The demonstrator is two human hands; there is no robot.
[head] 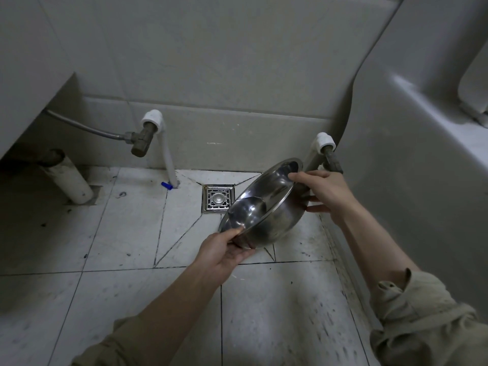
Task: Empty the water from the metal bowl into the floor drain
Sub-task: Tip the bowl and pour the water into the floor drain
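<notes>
The tiled floor [126,233] slopes in cut wedges toward the wall, with a large pale fixture [412,154] crowding the right side and two valved supply pipes, one at the left [148,133] and one at the right [326,147], rising along the skirting. Held above the tiles, just right of and nearer than the floor drain [218,198], is the metal bowl [260,204], tipped steeply so its open mouth faces left and down toward the grate. The right hand [326,192] clasps the raised far rim, thumb over the edge and fingers spread behind the wall; the left hand [224,250] pinches the low near rim, thumb inside and fingers curled beneath. Whether water remains inside I cannot tell (the polished interior reflects too much), and no stream is visible. To finish well, I judge the low lip should be brought directly over the grate before tipping further, since it now sits slightly off to the side; raise the right hand slowly, keep the lip close to the square cover, and let the sloped tiles carry any stray spill inward
</notes>
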